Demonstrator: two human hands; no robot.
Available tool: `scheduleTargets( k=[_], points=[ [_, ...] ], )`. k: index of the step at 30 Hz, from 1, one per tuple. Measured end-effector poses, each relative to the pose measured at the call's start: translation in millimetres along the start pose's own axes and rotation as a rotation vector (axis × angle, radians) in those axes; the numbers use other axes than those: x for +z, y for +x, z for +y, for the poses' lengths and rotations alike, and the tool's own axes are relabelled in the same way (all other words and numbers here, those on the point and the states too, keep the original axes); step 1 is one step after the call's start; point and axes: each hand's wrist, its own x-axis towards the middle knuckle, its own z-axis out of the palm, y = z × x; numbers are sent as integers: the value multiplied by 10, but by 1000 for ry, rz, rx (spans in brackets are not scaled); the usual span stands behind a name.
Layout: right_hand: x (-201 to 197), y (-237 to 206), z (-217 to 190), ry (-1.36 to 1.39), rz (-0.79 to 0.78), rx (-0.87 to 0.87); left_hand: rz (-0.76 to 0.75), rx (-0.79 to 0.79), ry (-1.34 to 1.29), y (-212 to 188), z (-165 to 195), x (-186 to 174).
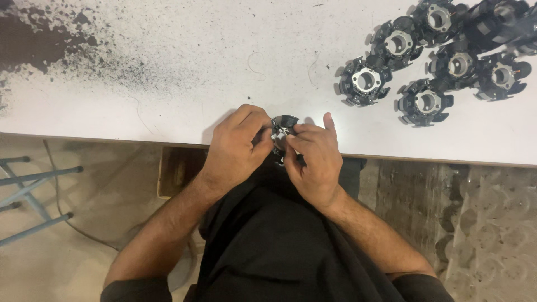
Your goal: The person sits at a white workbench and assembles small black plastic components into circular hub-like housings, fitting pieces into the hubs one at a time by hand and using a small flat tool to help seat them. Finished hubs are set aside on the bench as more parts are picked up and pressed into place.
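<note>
Two hands at work: we find the left hand (238,144) and the right hand (314,159) both closed around one small black part (283,127), held just above the near edge of the counter (196,84).
Left hand: fingers curled tight, thumb and fingertips pinching the part's left side.
Right hand: fingers bent inward, tips pressing on the part's right and lower side; the thumb stands up beside it.
Part held: mostly hidden by the fingers; we see dark lobes and a lighter metallic gleam at the centre.
Likeness: we judge it to be of the same kind as the toothed round parts (428,56) grouped at the far right of the counter, each with black lobes around a pale ring.
Handling: we judge it rigid and fairly light, fit for fingertip work; the projecting lobes look like the weaker points.
Where to grip: by the outer rim between lobes, or by the central ring, not by one lobe alone.
Surface: white counter, black dust stain (33,39) at far left, well apart from the hands.
</note>
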Motion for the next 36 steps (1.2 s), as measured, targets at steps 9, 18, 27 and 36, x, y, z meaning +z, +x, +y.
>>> scheduleTargets(
  k=[9,18,27,36],
  points=[
    [-750,-9,269,17,245,96,292,189,607,175,483,-617],
    [-1643,-236,621,-382,211,212,-395,-76,427,639,1065,374],
    [-2230,-182,1306,-468,-4,375,-421,105,417,1629,1620,1405],
    [-2664,-7,1932,-546,34,229,-297,164,270,2112,1620,1699]
  ],
)
